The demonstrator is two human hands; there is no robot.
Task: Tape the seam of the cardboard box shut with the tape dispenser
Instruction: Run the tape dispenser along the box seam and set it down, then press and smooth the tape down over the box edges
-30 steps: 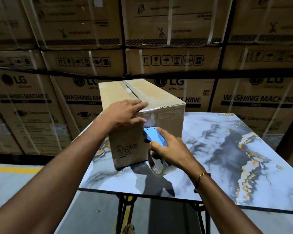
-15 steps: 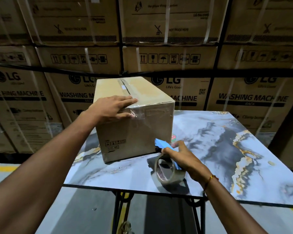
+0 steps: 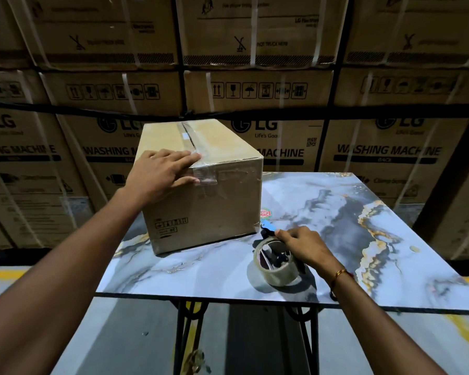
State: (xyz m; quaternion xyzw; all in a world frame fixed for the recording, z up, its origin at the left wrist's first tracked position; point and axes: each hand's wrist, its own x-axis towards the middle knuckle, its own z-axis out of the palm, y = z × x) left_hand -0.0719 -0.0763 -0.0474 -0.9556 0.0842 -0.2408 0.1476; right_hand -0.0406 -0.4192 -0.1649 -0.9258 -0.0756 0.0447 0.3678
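Observation:
A brown cardboard box (image 3: 222, 201) stands on the marble-patterned table (image 3: 336, 272), left of its middle. Clear tape runs along its top seam and folds down over the near face. My left hand (image 3: 160, 177) lies flat on the box's near top edge, its fingers pressing on the tape end. To the right of the box, the blue tape dispenser (image 3: 275, 259) with its clear roll rests on the table near the front edge. My right hand (image 3: 303, 246) sits on top of it, fingers closed around the handle.
A wall of large strapped washing-machine cartons (image 3: 390, 152) rises just behind the table. A small round red sticker (image 3: 265, 213) lies on the tabletop by the box's right corner. The table's black metal legs (image 3: 184, 334) and grey floor with yellow lines show below.
My right hand has pulled the dispenser off the box's near face and brought it down onto the table at the right. My left hand has stayed pressed on the box.

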